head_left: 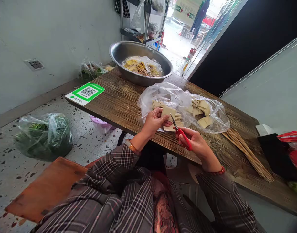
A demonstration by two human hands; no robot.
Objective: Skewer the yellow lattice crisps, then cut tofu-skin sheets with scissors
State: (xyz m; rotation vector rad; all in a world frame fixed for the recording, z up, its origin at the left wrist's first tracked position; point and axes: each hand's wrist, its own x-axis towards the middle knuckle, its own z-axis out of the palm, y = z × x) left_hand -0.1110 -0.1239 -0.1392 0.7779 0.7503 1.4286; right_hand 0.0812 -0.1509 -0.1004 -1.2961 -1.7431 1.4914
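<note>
My left hand (153, 123) pinches a flat, square, pale tan piece that looks like a tofu sheet (168, 112) above the table's near edge. In my right hand (195, 142) is a pair of red-handled scissors (185, 138), its blades up against the right side of the sheet. Whether the blades are apart is too small to tell. Behind and below my hands, a clear plastic bag (152, 92) lies spread with more such sheets on it. To its right, a second clear bag (219, 118) holds several cut tan pieces (204, 121).
A large metal basin (138, 77) with bagged yellow food stands at the table's far end. Thin wooden skewers (251, 155) lie to the right, near a black bag (274, 157). A green QR-code card (86, 92) sits at the left corner. Bagged greens (45, 136) rest on the floor.
</note>
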